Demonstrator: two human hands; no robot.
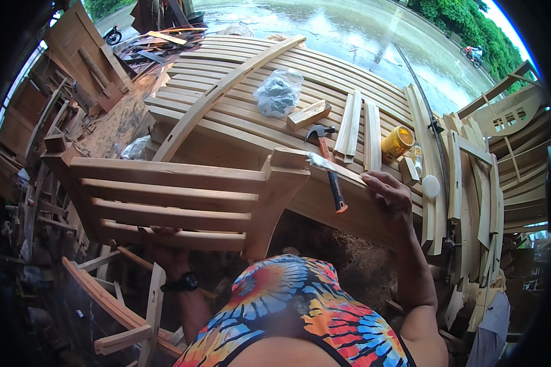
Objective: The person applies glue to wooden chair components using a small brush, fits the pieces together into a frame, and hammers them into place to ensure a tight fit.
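Observation:
My left hand is closed on the lowest slat of a wooden slatted frame, holding it from below; the slat hides part of the fingers. Curved slats join two thicker posts in this frame, which tilts in front of me. In my right hand is a thin wooden stick, pinched at its right end. White paste coats its other end, close beside the frame's right post. Just behind the stick, a claw hammer with an orange and black handle lies on the stacked slats.
Long wooden slats make a broad stack ahead, crossed by a curved slotted rail. On it sit a plastic bag, a wood block, short strips and a yellow jar. A long bar clamp stands right.

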